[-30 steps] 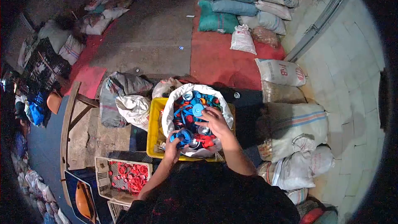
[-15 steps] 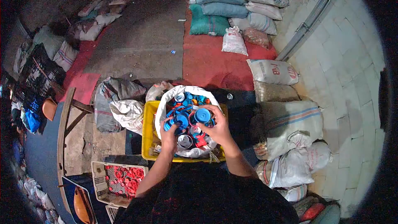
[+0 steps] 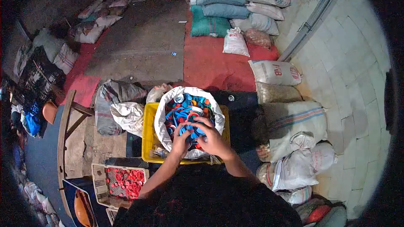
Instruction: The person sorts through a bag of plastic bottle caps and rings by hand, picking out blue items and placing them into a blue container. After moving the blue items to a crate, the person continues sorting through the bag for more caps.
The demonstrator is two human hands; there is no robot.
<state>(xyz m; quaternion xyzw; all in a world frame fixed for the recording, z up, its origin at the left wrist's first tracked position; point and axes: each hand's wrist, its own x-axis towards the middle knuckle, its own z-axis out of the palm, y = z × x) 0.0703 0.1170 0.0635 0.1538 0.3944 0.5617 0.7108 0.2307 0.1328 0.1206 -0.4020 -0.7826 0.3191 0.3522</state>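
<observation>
An open white sack [image 3: 160, 120] with a rolled rim stands inside a yellow crate [image 3: 149, 132]. Mixed plastic caps [image 3: 181, 112], mostly blue with some red, orange and white, fill it. Over the near part of the heap, my left hand [image 3: 181, 143] and my right hand [image 3: 213, 142] are close together with curled fingers. Blue plastic caps show between the fingers of both hands, partly covered by them. A white ring-like lid [image 3: 196, 110] lies just beyond my fingertips.
A pale basket [image 3: 99, 180] of red caps [image 3: 126, 181] sits at lower left. Left of the crate are a white sack [image 3: 127, 117] and a grey sack [image 3: 107, 113]. Filled sacks [image 3: 294, 122] line the right wall, and more sacks [image 3: 221, 10] are piled at the back.
Both hands have drawn together over the near part of the heap. The large blue lid and the clear round containers seen by the hands earlier no longer show there.
</observation>
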